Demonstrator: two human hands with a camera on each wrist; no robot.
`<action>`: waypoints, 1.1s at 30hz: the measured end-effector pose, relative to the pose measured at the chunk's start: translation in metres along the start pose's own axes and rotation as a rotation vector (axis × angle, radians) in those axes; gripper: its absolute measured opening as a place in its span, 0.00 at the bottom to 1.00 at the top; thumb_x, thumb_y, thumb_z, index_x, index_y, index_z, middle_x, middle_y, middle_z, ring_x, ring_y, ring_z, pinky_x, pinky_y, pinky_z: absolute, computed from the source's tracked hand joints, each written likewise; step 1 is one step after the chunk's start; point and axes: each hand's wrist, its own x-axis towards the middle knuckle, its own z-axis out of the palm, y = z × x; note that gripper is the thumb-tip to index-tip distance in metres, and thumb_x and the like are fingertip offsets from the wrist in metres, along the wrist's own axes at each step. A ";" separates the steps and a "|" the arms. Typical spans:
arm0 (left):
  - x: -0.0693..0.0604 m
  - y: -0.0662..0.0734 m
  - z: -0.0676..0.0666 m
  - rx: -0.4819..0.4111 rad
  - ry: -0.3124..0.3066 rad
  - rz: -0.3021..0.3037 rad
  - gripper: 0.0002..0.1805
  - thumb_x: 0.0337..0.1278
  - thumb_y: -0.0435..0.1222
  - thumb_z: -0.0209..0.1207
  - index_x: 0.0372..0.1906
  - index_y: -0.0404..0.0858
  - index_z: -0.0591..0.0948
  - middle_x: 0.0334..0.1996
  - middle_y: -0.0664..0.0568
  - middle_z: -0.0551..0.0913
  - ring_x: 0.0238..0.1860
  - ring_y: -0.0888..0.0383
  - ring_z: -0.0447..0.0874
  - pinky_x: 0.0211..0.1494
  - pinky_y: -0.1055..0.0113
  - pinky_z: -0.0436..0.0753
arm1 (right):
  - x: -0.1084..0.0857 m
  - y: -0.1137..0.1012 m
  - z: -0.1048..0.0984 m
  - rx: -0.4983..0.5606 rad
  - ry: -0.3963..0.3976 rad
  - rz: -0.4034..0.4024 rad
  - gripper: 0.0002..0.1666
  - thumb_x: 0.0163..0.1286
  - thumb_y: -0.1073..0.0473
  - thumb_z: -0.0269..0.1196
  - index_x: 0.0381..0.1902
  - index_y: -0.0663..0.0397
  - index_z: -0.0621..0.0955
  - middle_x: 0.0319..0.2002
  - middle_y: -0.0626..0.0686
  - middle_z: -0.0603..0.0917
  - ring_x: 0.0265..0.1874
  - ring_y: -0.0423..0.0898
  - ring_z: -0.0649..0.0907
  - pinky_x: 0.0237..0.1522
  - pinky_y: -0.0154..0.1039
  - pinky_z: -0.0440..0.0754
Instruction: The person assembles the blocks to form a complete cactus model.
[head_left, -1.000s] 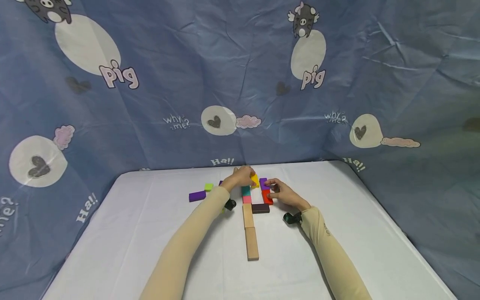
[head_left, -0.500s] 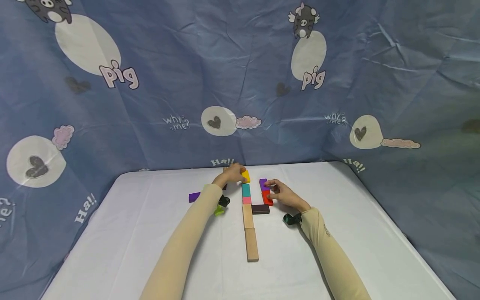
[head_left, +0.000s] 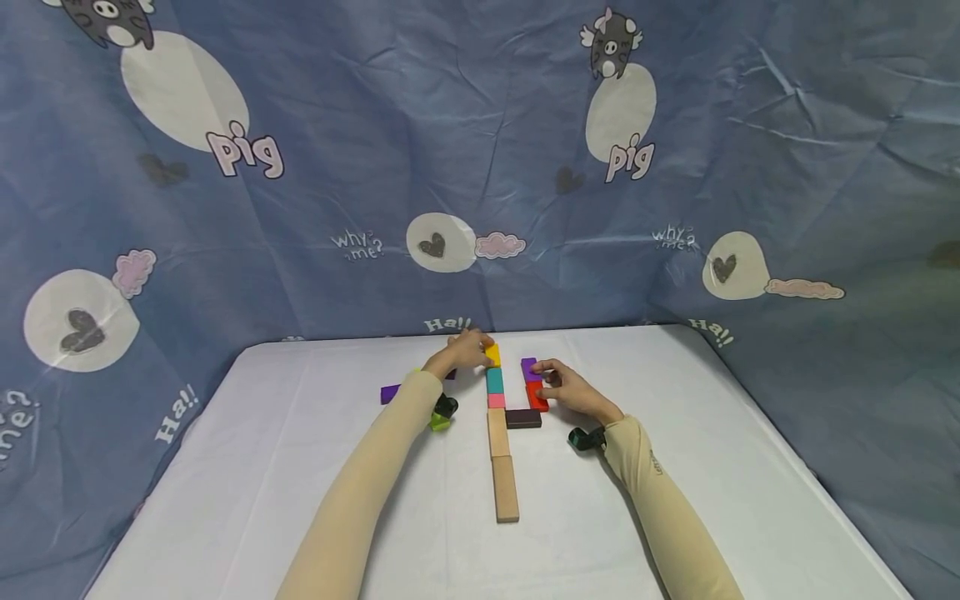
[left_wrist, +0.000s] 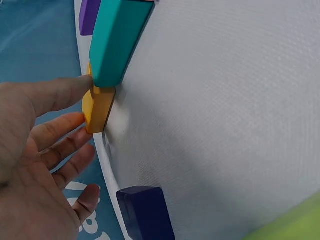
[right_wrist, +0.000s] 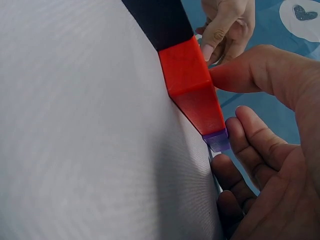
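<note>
Head view, left hand: the left hand [head_left: 465,350] is close to the far edge of the white table [head_left: 300,417], thumb and forefinger pinching a yellow block [head_left: 493,357].
Head view, row of blocks: from the yellow block toward the person come a teal block [head_left: 495,381], a pink block [head_left: 497,401], a farther wooden block [head_left: 498,433] and a nearer wooden block [head_left: 506,490], end to end.
Head view, right hand: the right hand [head_left: 572,390] is half open, touching rather than gripping a red block [head_left: 534,402] and a purple block [head_left: 528,367]; a dark block [head_left: 523,419] bridges from the red block to the row.
Head view, left-edge side: a second purple block [head_left: 389,394] and a lime block [head_left: 439,422] lie partly covered by the left arm.
Left wrist view, grip: thumb at the yellow-teal joint, forefinger on the yellow block's side, the other three fingers spread, which the head view hides.
Left wrist view, nearby: a navy-looking block [left_wrist: 147,212] stands out more fully here.
Right wrist view, contact: the thumb lies against the red block; whether a fingertip meets the purple block, I cannot tell from here.
Right wrist view, background: part of the left hand appears beyond the red block.
</note>
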 end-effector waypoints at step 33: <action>-0.007 0.001 -0.004 -0.036 -0.012 0.042 0.27 0.59 0.42 0.63 0.62 0.39 0.76 0.62 0.47 0.74 0.67 0.47 0.65 0.71 0.41 0.52 | 0.003 0.005 0.000 0.019 -0.002 0.010 0.30 0.60 0.66 0.66 0.61 0.58 0.71 0.60 0.63 0.75 0.52 0.57 0.72 0.52 0.42 0.68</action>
